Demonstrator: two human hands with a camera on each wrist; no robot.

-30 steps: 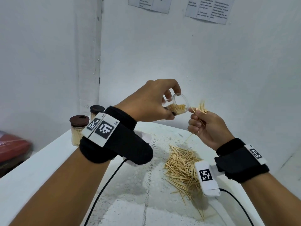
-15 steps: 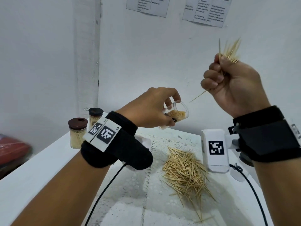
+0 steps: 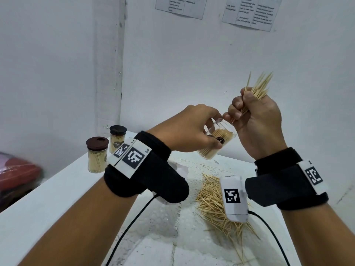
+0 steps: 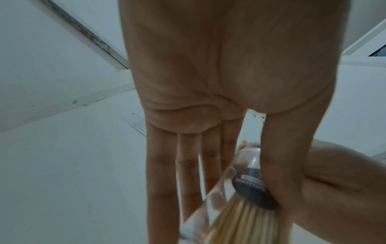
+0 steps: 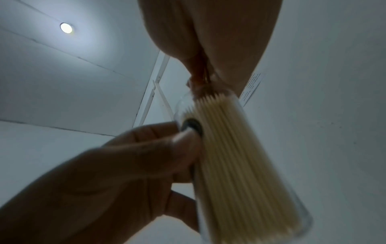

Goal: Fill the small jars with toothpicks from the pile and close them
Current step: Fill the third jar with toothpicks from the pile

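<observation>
Right hand (image 3: 255, 120), fisted round a bundle of pale wooden toothpicks (image 3: 259, 87), should lower them tips-first, aligned, into the tilted clear plastic jar (image 3: 217, 143) that the left hand (image 3: 190, 129) pinches above the table.

White walls (image 3: 57, 64) w/ taped paper notices (image 3: 249, 14), white table (image 3: 48, 204), round ceiling light (image 5: 66, 27).

Both wrists: black fabric wrist straps (image 3: 148, 173) bearing white plates with square black-and-white markers (left plate lettered "L5"); black cable (image 3: 132, 223) trailing from each.
</observation>
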